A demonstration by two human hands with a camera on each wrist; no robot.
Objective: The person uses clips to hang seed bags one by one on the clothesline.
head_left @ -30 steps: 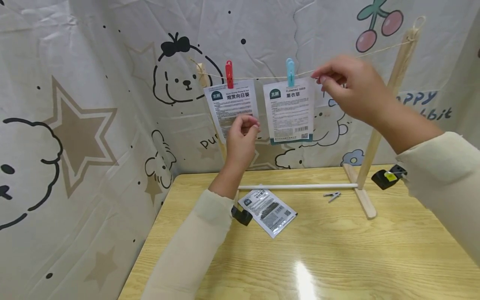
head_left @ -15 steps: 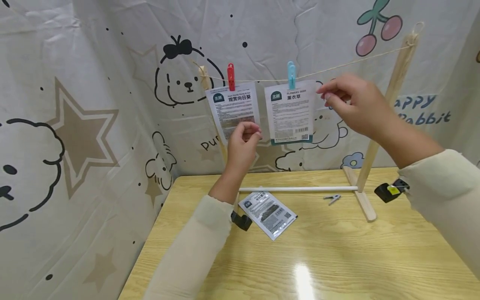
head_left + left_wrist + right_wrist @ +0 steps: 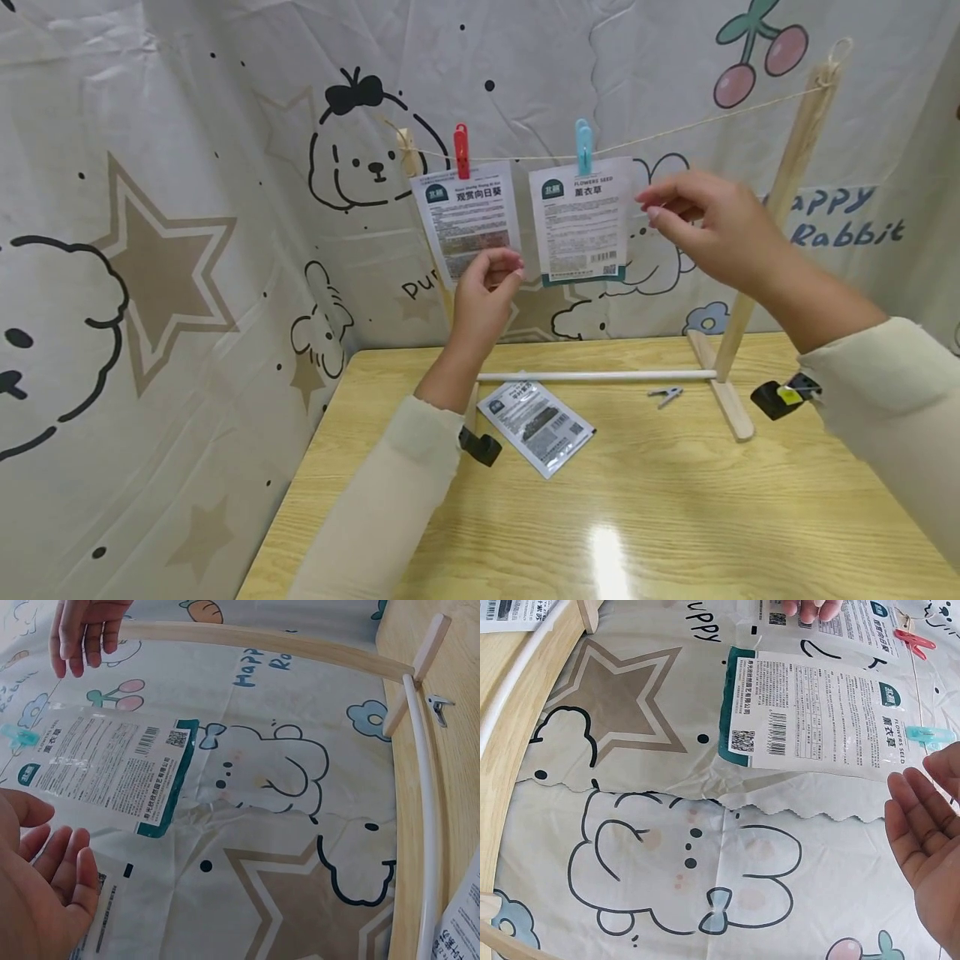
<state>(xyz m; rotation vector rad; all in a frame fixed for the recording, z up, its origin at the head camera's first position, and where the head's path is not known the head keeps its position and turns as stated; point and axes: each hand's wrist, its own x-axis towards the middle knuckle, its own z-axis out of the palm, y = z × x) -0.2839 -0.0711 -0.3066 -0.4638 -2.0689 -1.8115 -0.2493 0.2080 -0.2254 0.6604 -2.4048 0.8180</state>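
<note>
Two seed packets hang from a thin string (image 3: 697,125). A red clothespin (image 3: 462,152) grips the left seed packet (image 3: 468,204), and a light blue clothespin (image 3: 583,147) grips the right seed packet (image 3: 579,221). My left hand (image 3: 483,292) is before the lower part of the left packet, its fingers loosely bent around nothing. Just right of the other packet, below the string, my right hand (image 3: 712,217) hovers with loosely bent fingers and holds nothing. In the left wrist view the left palm (image 3: 37,892) shows bare; the right wrist view shows the right hand (image 3: 934,832) near the blue clothespin.
On the table (image 3: 675,508) lies a third seed packet (image 3: 537,425), near the stand's white rod (image 3: 600,377). A grey clothespin (image 3: 665,396) lies by the stand's wooden foot (image 3: 723,392). The right wooden post (image 3: 798,158) leans outward behind the right forearm. A patterned curtain (image 3: 262,208) hangs behind.
My right hand has come down from the string and slightly to the right. My left hand has sunk a little before the left packet. Both packets still hang from their clothespins.
</note>
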